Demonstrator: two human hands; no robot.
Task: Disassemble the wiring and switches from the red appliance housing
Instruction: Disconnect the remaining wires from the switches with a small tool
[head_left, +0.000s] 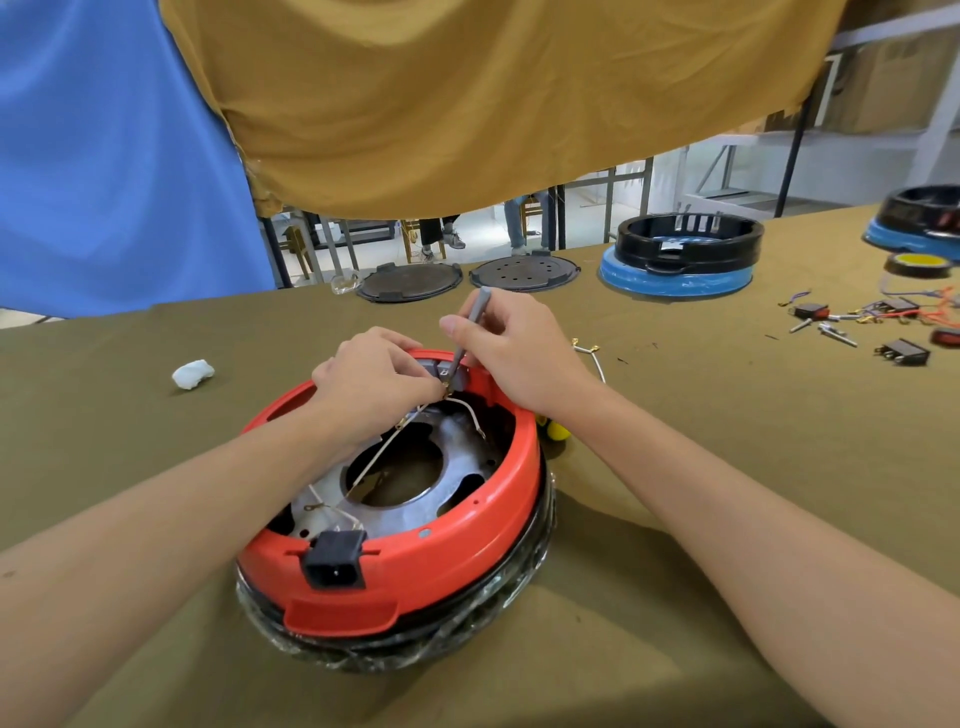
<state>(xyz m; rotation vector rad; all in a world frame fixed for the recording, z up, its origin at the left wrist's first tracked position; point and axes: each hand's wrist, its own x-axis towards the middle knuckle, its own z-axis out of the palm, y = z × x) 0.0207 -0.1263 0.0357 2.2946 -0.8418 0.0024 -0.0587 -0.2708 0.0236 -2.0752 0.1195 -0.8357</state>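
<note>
The red appliance housing (483, 514) lies upside down on the olive cloth, its metal base plate exposed. A black power socket (335, 558) sits in its near rim. White wires (374, 457) run across the plate. My left hand (369, 379) pinches a wire terminal at the far rim, beside a grey switch block (445, 371). My right hand (514, 348) grips a thin grey screwdriver (467, 332), its tip down at that terminal.
Two dark round plates (410, 280) lie at the table's far edge. A blue-and-black housing (680, 254) and another (919, 218) stand far right. Loose switches and wires (883, 322) lie at right. A white wad (192, 373) rests at left; a yellow object (556, 430) peeks behind the housing.
</note>
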